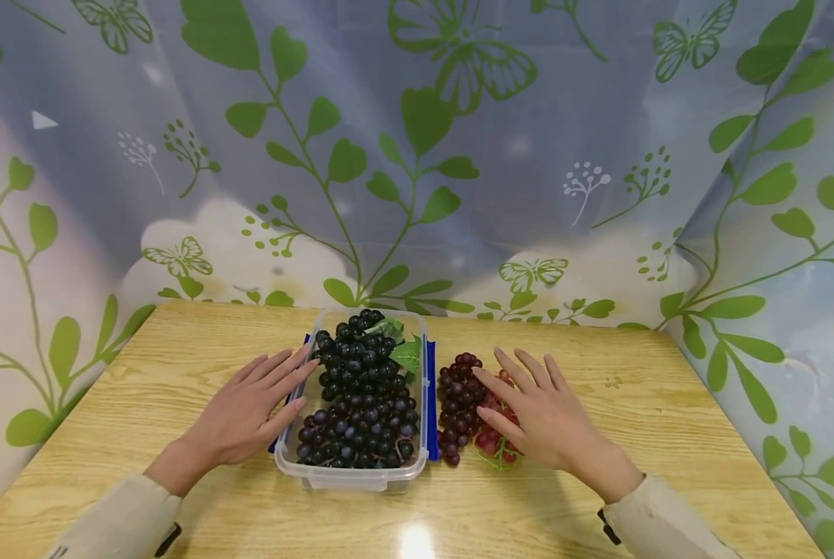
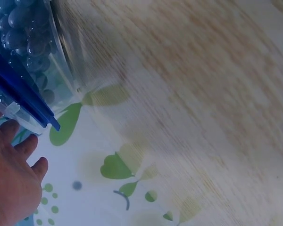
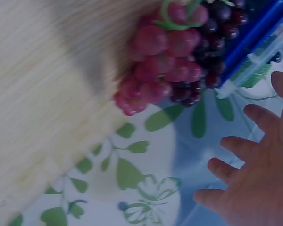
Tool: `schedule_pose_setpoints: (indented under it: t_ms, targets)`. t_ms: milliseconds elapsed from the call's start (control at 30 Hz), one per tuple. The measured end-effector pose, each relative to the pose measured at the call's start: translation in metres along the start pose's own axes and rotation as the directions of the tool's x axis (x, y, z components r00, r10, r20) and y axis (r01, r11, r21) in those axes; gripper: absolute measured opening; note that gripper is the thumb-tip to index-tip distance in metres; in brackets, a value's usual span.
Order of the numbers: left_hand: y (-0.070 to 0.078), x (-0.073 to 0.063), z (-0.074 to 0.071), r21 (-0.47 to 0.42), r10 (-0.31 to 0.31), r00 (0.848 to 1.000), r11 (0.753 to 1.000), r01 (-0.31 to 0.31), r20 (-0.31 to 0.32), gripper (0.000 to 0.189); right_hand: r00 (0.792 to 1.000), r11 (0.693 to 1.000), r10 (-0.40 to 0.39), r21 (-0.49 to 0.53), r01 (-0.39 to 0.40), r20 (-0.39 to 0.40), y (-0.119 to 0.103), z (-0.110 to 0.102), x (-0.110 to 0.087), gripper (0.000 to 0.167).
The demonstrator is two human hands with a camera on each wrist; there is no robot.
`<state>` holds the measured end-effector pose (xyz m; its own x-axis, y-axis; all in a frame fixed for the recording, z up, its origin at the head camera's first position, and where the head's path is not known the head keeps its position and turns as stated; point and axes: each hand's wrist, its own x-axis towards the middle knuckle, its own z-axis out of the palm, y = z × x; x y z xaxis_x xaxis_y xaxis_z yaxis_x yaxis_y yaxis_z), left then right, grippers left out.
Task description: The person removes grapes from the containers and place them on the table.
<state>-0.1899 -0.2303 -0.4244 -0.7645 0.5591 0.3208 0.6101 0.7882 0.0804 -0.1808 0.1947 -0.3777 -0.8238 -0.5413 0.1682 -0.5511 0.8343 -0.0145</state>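
Note:
A clear plastic box (image 1: pixel 348 475) with blue side clips stands on the table, filled with two bunches of dark grapes (image 1: pixel 361 365). Leaning over its left rim is my left hand (image 1: pixel 245 411), fingers straight and spread, fingertips right at the rim. My right hand (image 1: pixel 546 415) hovers with fingers spread over a bunch of red grapes (image 1: pixel 490 441) and overlaps it in the head view. Between that bunch and the box lies a bunch of dark purple grapes (image 1: pixel 459 392). In the right wrist view, the red grapes (image 3: pixel 153 63) show below the palm, apart from the fingers.
The blue clips (image 1: pixel 432 400) jut out from both long sides of the box. A green leaf (image 1: pixel 406 355) lies on the dark grapes. The wooden table (image 1: pixel 641 435) ends at a patterned cloth (image 1: pixel 459 233) hung behind and at both sides.

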Motion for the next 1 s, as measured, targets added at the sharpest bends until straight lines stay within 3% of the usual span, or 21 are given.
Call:
schedule_pose_setpoints:
  t_ms: [267, 600, 1000]
  targets:
    - [0.000, -0.001, 0.001, -0.002, -0.010, 1.000, 1.000, 0.010, 0.000, 0.055, 0.997, 0.999, -0.024, 0.028, 0.022, 0.068, -0.024, -0.012, 0.011, 0.061]
    - [0.003, -0.001, -0.001, -0.003, -0.014, 1.000, 1.000, 0.014, 0.007, 0.055, 0.989, 0.993, -0.116, 0.035, 0.113, 0.090, -0.052, -0.020, 0.029, 0.061]
    - [0.002, 0.000, -0.002, 0.064, 0.029, 0.999, 0.998, -0.027, -0.038, 0.054, 0.967, 0.980, -0.198, 0.046, 0.193, 0.158, -0.086, -0.020, 0.047, 0.061]
